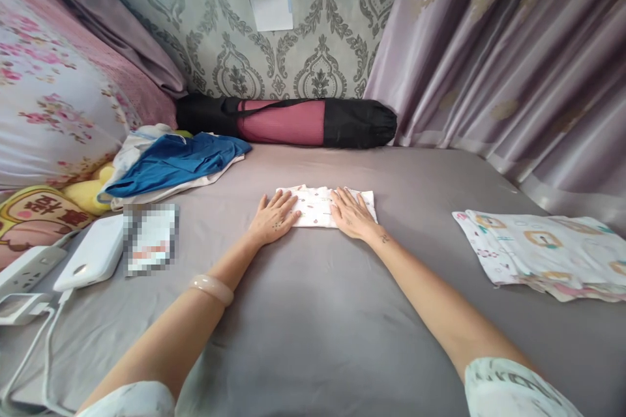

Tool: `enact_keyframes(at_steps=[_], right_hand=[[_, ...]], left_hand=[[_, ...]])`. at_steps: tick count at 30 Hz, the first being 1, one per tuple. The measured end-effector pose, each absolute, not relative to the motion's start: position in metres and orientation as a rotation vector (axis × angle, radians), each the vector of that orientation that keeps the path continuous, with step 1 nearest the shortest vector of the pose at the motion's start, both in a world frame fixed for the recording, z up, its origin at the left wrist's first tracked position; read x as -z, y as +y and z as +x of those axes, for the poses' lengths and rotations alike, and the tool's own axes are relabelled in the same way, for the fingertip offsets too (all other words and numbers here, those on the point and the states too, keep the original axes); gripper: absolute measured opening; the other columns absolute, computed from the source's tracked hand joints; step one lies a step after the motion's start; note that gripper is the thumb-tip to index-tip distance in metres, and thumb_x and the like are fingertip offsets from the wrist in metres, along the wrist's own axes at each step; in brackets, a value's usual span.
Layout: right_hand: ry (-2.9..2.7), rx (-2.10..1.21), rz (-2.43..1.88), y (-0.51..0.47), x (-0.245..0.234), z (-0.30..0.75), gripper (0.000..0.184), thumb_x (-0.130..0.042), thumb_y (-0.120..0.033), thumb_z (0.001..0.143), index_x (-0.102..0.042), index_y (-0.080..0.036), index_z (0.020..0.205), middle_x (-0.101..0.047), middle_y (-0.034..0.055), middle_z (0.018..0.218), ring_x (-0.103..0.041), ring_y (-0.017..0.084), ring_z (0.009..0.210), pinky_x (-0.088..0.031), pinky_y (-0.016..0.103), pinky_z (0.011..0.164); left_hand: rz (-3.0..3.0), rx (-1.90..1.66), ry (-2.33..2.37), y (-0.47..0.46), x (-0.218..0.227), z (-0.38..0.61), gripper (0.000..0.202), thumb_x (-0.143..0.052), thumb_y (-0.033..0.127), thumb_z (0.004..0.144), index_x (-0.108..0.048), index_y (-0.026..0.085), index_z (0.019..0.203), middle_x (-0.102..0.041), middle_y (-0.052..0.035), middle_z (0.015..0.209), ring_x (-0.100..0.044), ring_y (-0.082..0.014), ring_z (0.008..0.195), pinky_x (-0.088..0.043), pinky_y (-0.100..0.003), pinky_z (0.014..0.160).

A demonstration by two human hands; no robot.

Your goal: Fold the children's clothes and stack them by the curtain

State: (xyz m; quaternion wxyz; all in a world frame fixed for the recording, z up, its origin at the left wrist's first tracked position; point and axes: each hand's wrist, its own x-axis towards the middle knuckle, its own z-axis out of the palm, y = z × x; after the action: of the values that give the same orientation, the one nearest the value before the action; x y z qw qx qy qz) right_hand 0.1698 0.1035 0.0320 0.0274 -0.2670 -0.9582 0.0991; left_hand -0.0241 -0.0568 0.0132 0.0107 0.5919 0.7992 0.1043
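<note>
A small white printed cloth, folded into a rectangle, lies on the grey bedsheet in front of me. My left hand rests flat on its left end, fingers stretched out. My right hand lies flat on its right part, fingers spread forward. Neither hand grips anything. A pale bangle circles my left forearm.
A stack of folded printed cloths lies at the right. A pile of blue and white clothes sits at the left back, a rolled mat in a black bag against the wall. A power bank, a power strip and cables lie at the left. Curtains hang at the right.
</note>
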Motion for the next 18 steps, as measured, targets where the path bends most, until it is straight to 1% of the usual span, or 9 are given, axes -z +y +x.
enact_keyframes(at_steps=[3, 8, 12, 16, 18], right_hand=[[-2.962, -0.32, -0.837, 0.103, -0.03, 0.17, 0.061, -0.015, -0.04, 0.099, -0.025, -0.014, 0.152, -0.02, 0.0097, 0.159, -0.012, 0.023, 0.147, -0.005, 0.048, 0.118], [-2.958, -0.348, -0.828, 0.105, -0.029, 0.168, 0.061, -0.015, -0.041, 0.098, -0.024, -0.013, 0.152, -0.02, 0.0101, 0.159, -0.011, 0.023, 0.147, -0.003, 0.047, 0.118], [-2.975, -0.409, -0.819, 0.112, -0.034, 0.173, 0.064, -0.012, -0.044, 0.098, -0.022, -0.011, 0.153, -0.017, 0.0107, 0.159, -0.01, 0.022, 0.147, -0.005, 0.046, 0.118], [-2.872, -0.221, -0.97, 0.121, -0.035, 0.188, 0.068, -0.013, -0.045, 0.098, -0.023, -0.004, 0.151, -0.014, 0.0147, 0.159, -0.009, 0.025, 0.147, -0.003, 0.048, 0.118], [-2.869, -0.177, -1.033, 0.126, -0.03, 0.195, 0.069, -0.013, -0.046, 0.097, -0.023, -0.003, 0.151, -0.015, 0.0157, 0.159, -0.009, 0.026, 0.147, -0.004, 0.048, 0.118]], left_hand=[[1.848, -0.334, 2.488, -0.057, -0.013, -0.025, 0.06, -0.024, 0.055, 0.097, -0.035, 0.027, 0.148, -0.029, -0.0048, 0.156, -0.017, -0.0265, 0.146, -0.01, -0.053, 0.116], [1.852, -0.312, 2.492, -0.057, -0.012, -0.025, 0.061, -0.022, 0.055, 0.097, -0.034, 0.025, 0.148, -0.029, -0.0053, 0.156, -0.018, -0.027, 0.146, -0.011, -0.054, 0.116], [1.853, -0.295, 2.496, -0.057, -0.012, -0.025, 0.062, -0.02, 0.056, 0.097, -0.034, 0.025, 0.149, -0.029, -0.0053, 0.156, -0.018, -0.0269, 0.146, -0.011, -0.054, 0.116], [1.848, -0.283, 2.488, -0.057, -0.014, -0.025, 0.062, -0.02, 0.056, 0.097, -0.033, 0.025, 0.149, -0.027, -0.0056, 0.157, -0.016, -0.0266, 0.147, -0.011, -0.054, 0.116], [1.849, -0.269, 2.482, -0.057, -0.014, -0.024, 0.063, -0.02, 0.056, 0.097, -0.033, 0.024, 0.149, -0.025, -0.0067, 0.158, -0.016, -0.027, 0.147, -0.012, -0.055, 0.115]])
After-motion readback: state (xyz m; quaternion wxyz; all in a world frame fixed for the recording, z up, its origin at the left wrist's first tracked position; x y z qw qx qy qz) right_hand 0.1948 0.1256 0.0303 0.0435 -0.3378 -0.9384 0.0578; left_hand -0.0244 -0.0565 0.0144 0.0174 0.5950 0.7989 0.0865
